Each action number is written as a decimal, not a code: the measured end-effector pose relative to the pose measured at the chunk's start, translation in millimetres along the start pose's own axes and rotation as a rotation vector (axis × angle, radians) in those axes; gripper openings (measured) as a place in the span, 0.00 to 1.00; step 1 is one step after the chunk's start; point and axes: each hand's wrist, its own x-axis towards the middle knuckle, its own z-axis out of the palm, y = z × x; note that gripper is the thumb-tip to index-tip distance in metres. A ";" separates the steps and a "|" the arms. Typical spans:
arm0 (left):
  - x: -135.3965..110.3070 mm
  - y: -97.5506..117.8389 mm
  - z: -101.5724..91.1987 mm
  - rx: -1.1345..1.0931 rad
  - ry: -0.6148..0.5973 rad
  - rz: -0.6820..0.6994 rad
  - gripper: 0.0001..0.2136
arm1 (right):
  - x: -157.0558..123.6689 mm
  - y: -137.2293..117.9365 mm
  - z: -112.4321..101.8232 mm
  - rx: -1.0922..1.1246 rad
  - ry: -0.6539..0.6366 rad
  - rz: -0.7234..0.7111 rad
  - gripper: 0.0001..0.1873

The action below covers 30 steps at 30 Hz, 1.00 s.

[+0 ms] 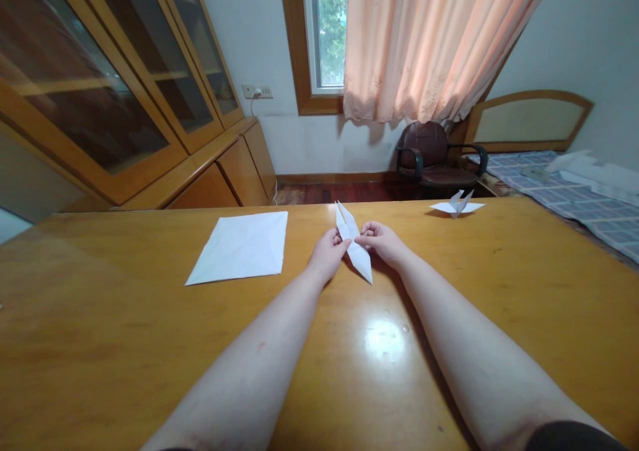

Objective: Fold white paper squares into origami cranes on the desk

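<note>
A long, narrow piece of folded white origami paper is held between both hands, near the far edge of the wooden table. Its far end splits into two thin points and its near end tapers to one point. My left hand pinches its left side, with the thumb on top. On the other side, my right hand grips the middle edge between thumb and curled fingers. Left of my hands lies a flat white sheet of paper with faint creases. A finished paper crane stands with spread wings at the far right of the table.
The glossy wooden table spans the foreground. Beyond its far edge are a brown armchair and a bed with a checked cover. A glass-door cabinet stands at left, and a pink curtain hangs by the window.
</note>
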 end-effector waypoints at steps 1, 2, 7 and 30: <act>0.1 0.2 0.1 -0.005 -0.002 -0.002 0.12 | -0.2 -0.4 0.0 0.004 -0.006 -0.007 0.20; 0.3 0.3 0.0 -0.006 -0.003 0.000 0.12 | -0.4 -0.6 0.0 0.004 -0.013 -0.014 0.20; 0.8 -0.4 -2.7 0.022 -0.011 0.015 0.13 | -2.0 -1.6 0.6 -0.035 -0.050 -0.049 0.15; -2.2 2.0 -3.7 0.194 0.093 -0.021 0.11 | -1.0 -1.6 0.3 0.062 0.123 0.082 0.13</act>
